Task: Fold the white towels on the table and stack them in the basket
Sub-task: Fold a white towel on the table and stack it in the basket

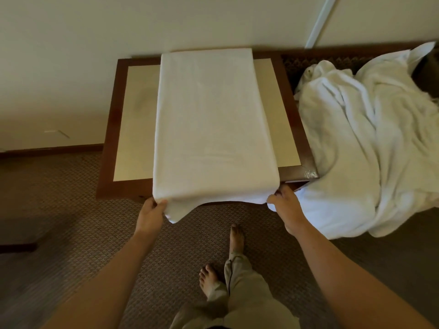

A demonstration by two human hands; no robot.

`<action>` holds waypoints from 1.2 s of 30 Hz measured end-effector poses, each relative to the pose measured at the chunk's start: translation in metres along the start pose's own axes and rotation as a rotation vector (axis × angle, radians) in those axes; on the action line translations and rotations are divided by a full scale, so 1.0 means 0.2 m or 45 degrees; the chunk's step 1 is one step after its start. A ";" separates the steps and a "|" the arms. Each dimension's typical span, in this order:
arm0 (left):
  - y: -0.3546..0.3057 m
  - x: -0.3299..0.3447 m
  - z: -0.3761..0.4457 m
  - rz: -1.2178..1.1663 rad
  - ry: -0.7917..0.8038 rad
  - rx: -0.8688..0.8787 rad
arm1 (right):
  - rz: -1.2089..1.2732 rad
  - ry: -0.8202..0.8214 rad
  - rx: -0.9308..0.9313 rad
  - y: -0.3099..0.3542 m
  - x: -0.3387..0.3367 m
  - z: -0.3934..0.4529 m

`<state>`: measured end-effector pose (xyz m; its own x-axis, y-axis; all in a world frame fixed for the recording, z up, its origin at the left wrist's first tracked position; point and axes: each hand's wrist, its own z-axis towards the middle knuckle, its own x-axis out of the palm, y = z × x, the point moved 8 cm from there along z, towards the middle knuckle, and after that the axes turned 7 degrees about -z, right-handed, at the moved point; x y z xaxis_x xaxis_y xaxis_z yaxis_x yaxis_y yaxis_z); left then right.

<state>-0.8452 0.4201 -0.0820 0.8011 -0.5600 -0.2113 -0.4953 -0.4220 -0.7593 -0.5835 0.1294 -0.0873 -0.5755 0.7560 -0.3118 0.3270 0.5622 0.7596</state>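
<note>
Towel (213,124), white and already folded into a long strip, lies flat down the middle of the tabletop (135,129), reaching from the far edge by the wall to the near edge, where its end hangs over. The left hand (150,216) pinches the near left corner of that overhanging end, thumb on top and fingers curled under the cloth. The right hand (286,210) grips the near right corner the same way, fingers closed around the fabric just off the table's near right corner. The cloth sags a little between the two hands. The table has a dark wooden frame around a pale inset panel, bare on both sides of the towel. To the right, a heap of loose white towels (370,143) spills over a dark basket (316,61) that touches the table's right edge. Bare feet stand on patterned carpet (59,198) below.
</note>
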 end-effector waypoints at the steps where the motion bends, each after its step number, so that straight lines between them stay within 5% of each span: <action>1: 0.02 0.00 0.00 0.030 0.031 -0.018 | -0.032 0.025 -0.010 0.00 0.01 0.00; 9: 0.16 -0.06 -0.12 0.128 0.077 -0.026 | -0.128 0.056 -0.021 -0.06 -0.02 -0.19; 14: 0.07 -0.11 -0.35 0.021 0.008 0.103 | -0.077 -0.078 -0.075 -0.08 -0.10 -0.36; 19: -0.06 -0.15 -0.47 0.262 0.050 0.303 | -0.060 -0.082 -0.263 0.01 -0.14 -0.48; 27: -0.10 -0.23 -0.53 0.083 0.226 0.081 | 0.189 0.146 -0.110 0.05 -0.16 -0.58; 31: -0.19 -0.28 -0.59 0.243 0.391 0.184 | -0.089 0.242 -0.320 0.12 -0.18 -0.65; 36: -0.32 -0.32 -0.57 0.343 0.397 0.354 | -0.170 0.069 -0.487 0.27 -0.23 -0.64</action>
<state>-0.9037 0.4017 0.0503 0.4974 -0.8275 -0.2605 -0.5285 -0.0509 -0.8474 -0.6354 0.0822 0.0404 -0.6362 0.6602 -0.3992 -0.0495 0.4814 0.8751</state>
